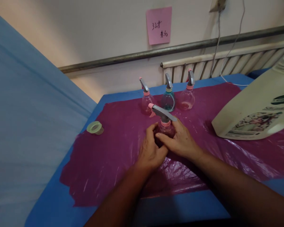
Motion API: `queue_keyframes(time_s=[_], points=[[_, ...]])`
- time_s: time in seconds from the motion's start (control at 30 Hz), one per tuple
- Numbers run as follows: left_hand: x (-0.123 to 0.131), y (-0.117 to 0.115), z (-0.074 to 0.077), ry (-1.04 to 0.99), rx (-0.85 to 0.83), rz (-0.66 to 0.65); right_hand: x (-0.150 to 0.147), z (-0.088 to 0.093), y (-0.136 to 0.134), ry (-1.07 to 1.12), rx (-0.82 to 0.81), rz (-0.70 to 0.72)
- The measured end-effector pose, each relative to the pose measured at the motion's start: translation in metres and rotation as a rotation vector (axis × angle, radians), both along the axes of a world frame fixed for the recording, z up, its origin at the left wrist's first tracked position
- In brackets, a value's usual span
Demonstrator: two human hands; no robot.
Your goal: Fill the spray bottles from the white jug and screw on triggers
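A clear round spray bottle (165, 126) with a grey trigger head and pink collar stands upright between my two hands, its pink nozzle pointing left. My left hand (150, 149) wraps the bottle's left side. From the right, my right hand (182, 138) closes round the body, thumb across its front. Much of the bottle's body is hidden by my fingers. Just behind it are three similar spray bottles: a clear one with a pink collar (147, 101), a teal one (168, 99), and another clear one with a little liquid at its bottom (187, 97).
A large cream jug (251, 110), its mouth uncapped, stands at the right. A pale green cap (94, 127) lies at the left on the purple plastic sheet (109, 157). A blue curtain (33, 119) hangs at the left; a radiator (203, 63) and rail run behind.
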State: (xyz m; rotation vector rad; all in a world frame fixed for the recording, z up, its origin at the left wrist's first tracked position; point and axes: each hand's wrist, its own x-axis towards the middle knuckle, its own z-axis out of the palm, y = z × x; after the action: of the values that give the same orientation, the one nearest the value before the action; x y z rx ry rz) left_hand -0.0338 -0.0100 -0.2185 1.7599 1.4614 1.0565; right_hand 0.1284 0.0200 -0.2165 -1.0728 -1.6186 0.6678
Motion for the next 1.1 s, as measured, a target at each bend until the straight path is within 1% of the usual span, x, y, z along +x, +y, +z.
queue_keyframes(time_s=[0.2, 0.3, 0.4, 0.53, 0.73, 0.97, 1.1], points=[[-0.001, 0.0, -0.005, -0.018, 0.018, -0.019, -0.002, -0.001, 0.002, -0.051, -0.028, -0.051], [-0.002, 0.0, -0.006, -0.007, -0.019, -0.027, -0.001, -0.002, 0.003, -0.077, -0.015, -0.077], [-0.002, 0.0, -0.004, -0.008, -0.05, -0.028, 0.0, -0.001, 0.003, -0.076, -0.033, -0.073], [-0.002, 0.0, -0.004, -0.003, -0.047, -0.034, 0.0, 0.003, 0.002, -0.04, -0.091, -0.053], [-0.004, 0.002, -0.009, -0.009, -0.023, -0.028, 0.0, 0.007, 0.002, -0.038, -0.12, -0.042], [-0.01, 0.006, -0.012, -0.056, -0.021, -0.06, -0.005, 0.011, 0.004, -0.019, -0.091, -0.003], [-0.011, 0.005, -0.01, -0.051, -0.022, -0.051, -0.008, 0.008, 0.004, -0.075, -0.048, -0.004]])
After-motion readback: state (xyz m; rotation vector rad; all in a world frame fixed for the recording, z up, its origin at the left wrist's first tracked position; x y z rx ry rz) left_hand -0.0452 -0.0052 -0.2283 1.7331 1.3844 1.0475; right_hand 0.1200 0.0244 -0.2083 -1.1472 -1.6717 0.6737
